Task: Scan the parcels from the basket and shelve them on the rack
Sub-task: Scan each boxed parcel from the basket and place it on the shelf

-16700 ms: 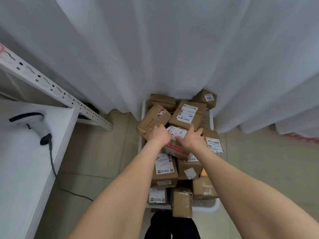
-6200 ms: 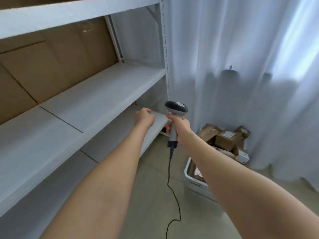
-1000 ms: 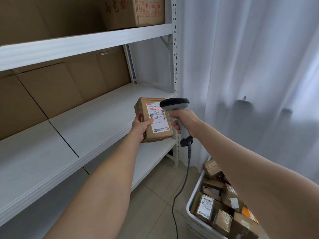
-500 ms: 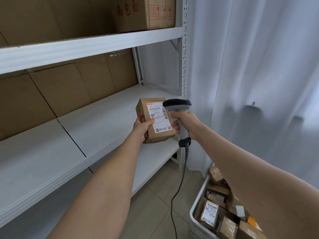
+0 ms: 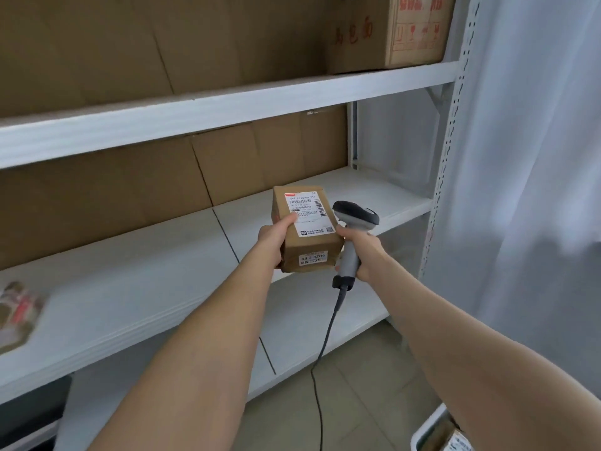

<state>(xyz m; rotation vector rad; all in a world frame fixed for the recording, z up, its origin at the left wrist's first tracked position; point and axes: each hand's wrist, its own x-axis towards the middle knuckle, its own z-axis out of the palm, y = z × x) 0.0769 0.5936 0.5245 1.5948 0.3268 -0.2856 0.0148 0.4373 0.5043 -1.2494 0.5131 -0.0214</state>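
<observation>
My left hand (image 5: 272, 237) grips a small brown cardboard parcel (image 5: 307, 252) from its left side, white shipping label facing up. My right hand (image 5: 361, 247) is closed around the grey handle of a corded barcode scanner (image 5: 355, 216), whose dark head sits right beside the parcel's label. Both are held in front of the white rack's middle shelf (image 5: 156, 275). Only a corner of the white basket (image 5: 426, 429) shows at the bottom right, with a labelled parcel (image 5: 453, 442) inside.
A wrapped parcel (image 5: 16, 309) lies on the middle shelf at the far left. A large printed carton (image 5: 403, 30) stands on the upper shelf. Brown cardboard lines the rack's back. A white curtain (image 5: 527, 157) hangs at the right. The scanner's cable (image 5: 320, 353) drops toward the tiled floor.
My view has swung left toward the rack, so the basket has nearly left the frame. The parcel has tilted flatter, showing its near side and a small sticker. The scanner stays beside it.
</observation>
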